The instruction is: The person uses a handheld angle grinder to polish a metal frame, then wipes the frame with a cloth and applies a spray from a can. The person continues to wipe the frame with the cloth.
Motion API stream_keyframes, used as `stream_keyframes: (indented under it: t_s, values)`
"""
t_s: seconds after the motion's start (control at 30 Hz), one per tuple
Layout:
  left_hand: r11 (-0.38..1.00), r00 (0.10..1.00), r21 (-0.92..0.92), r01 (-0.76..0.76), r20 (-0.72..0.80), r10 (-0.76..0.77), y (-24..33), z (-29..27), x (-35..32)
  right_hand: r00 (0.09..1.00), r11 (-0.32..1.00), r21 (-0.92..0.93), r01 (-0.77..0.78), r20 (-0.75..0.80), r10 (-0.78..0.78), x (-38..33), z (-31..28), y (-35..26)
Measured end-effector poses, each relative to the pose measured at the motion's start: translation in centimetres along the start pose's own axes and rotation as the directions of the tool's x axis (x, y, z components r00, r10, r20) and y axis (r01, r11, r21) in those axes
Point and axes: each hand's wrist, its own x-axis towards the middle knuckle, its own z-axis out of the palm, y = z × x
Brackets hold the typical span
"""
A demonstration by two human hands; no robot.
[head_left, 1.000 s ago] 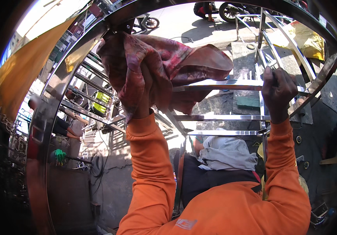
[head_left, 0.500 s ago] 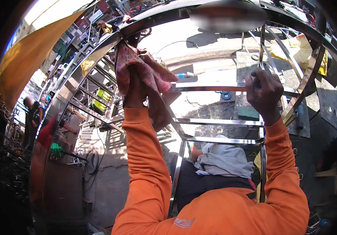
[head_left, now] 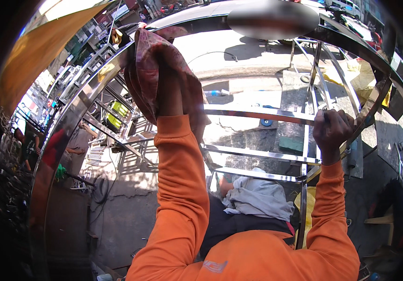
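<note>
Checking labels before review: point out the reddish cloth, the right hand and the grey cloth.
Reddish cloth [head_left: 143, 75]: head view, on its draped left side.
Right hand [head_left: 331, 131]: head view, on the middle of the fist.
Grey cloth [head_left: 261, 199]: head view, on its crumpled middle.

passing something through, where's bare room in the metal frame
Between the upper crossbar and middle crossbar, likely enough for a hand; between that and the lower crossbar looks narrower. Crowded: around the left hand and reddish cloth, and the upper crossbar's right end, by the right hand.
</note>
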Motion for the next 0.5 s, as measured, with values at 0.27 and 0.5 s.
stream_keyframes:
  t_s: [0.27, 0.5]
  values:
    - [1.000, 0.998, -0.009, 0.019, -0.052, -0.019, 0.1, -0.7, 0.2, 0.996, 0.994, 0.075, 0.075, -0.060, -0.070, 0.3, 0.2, -0.1]
    - [1.000, 0.997, 0.000, 0.003, -0.077, -0.004, -0.9, -0.8, -0.1, 1.000, 0.996, 0.087, 0.026, -0.017, -0.025, 0.3, -0.2, -0.1]
